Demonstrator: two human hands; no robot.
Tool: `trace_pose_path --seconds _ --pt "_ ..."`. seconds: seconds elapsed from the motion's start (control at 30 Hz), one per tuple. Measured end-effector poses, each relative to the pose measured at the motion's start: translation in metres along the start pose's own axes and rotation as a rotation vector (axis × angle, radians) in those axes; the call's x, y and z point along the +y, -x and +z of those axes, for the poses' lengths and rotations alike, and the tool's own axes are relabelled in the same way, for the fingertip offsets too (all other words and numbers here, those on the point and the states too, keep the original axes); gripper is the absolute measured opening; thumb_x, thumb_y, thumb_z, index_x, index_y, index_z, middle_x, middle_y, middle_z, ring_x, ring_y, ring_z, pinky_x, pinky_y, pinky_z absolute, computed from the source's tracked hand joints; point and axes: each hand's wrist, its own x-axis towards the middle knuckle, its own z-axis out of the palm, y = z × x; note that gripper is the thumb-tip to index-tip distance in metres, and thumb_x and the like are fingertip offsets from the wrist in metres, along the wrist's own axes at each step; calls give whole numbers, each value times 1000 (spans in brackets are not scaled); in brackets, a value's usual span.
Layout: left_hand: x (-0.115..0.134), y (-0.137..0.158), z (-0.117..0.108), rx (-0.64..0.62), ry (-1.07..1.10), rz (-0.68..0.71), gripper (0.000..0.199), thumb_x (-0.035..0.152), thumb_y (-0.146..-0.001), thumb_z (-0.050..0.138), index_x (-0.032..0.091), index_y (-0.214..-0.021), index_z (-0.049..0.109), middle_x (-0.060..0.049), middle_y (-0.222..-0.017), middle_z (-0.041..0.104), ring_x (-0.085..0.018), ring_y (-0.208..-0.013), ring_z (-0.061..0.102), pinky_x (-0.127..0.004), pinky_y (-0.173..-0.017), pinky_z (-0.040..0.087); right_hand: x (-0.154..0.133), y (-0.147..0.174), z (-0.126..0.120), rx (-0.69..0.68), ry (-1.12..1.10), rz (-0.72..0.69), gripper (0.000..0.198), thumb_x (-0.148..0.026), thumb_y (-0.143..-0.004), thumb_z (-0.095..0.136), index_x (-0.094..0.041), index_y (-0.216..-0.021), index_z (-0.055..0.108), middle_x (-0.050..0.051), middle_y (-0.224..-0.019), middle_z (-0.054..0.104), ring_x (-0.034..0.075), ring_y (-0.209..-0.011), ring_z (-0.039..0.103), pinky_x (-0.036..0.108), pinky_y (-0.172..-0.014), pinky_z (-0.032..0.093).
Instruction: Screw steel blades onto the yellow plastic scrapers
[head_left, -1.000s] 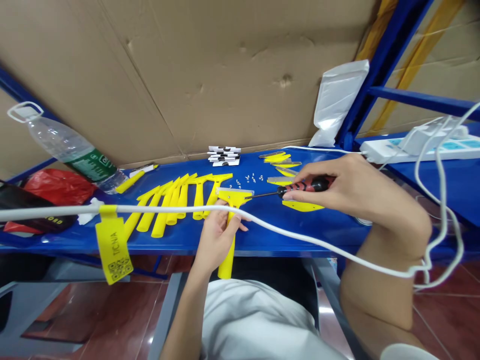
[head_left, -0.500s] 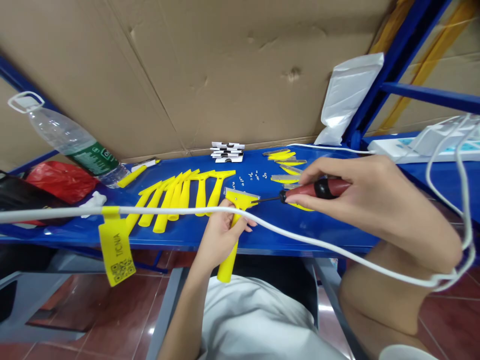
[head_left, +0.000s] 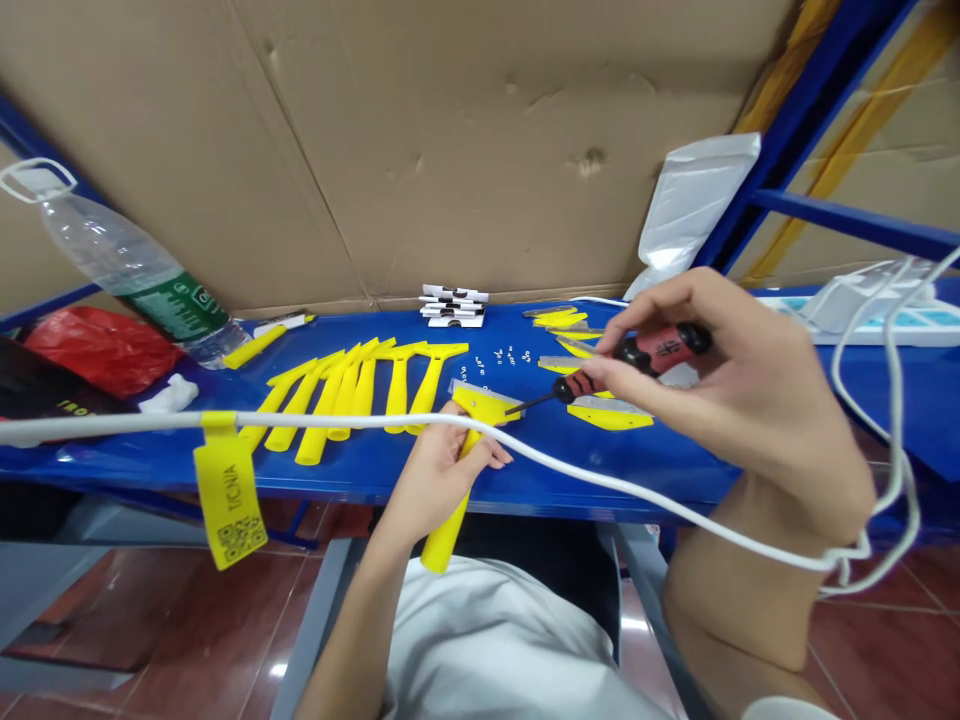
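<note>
My left hand [head_left: 441, 472] pinched the yellow scraper [head_left: 484, 404] over the near edge of the blue table [head_left: 570, 482]. My right hand [head_left: 772, 400] pinched the screwdriver [head_left: 661, 350], its tip at the scraper's right end. If I held it crooked, it could slip and poke my left hand.

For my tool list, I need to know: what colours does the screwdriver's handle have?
The screwdriver handle is red with black parts, seen best in the head view.

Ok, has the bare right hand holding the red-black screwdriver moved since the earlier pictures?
Yes: the right hand moved up in view, closer to the white plastic pouch.
</note>
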Motion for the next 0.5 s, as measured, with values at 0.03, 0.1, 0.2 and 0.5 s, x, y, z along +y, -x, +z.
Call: trace_pose_path --seconds 0.03,0.1,0.2,0.5 --pt "0 0 0 -9 4 -9 24 34 -104 75 21 -122 66 -5 -97 77 -23 -93 82 -35 -86 68 0 0 0 -22 -20 -28 30 -44 -96 84 -26 -110 65 3 -110 78 18 -93 75 30 -80 59" --pt "-1 1 -1 -14 -9 -17 25 35 -105 75 22 -124 66 -6 -98 78 -24 -95 82 -38 -89 68 0 0 2 -73 -48 -33 34 -47 -96 84 -27 -115 64 4 -113 78 20 -97 76 33 -84 61" --pt "1 1 -1 -14 -51 -10 24 34 -104 75 22 -124 68 -7 -101 80 -24 -96 82 -38 -92 66 -1 -2 6 -45 -48 53 31 -52 -96 82 -27 -106 68 4 -96 81 23 -84 79 35 -71 59" --pt "7 3 2 -27 -87 -25 10 26 -102 72 22 -101 64 -4 -93 78 -23 -95 80 -38 -95 63 6 -4 6 -79 -92 119 22 -45 -100 76 -28 -111 66 1 -88 83 24 -82 83 33 -69 61"
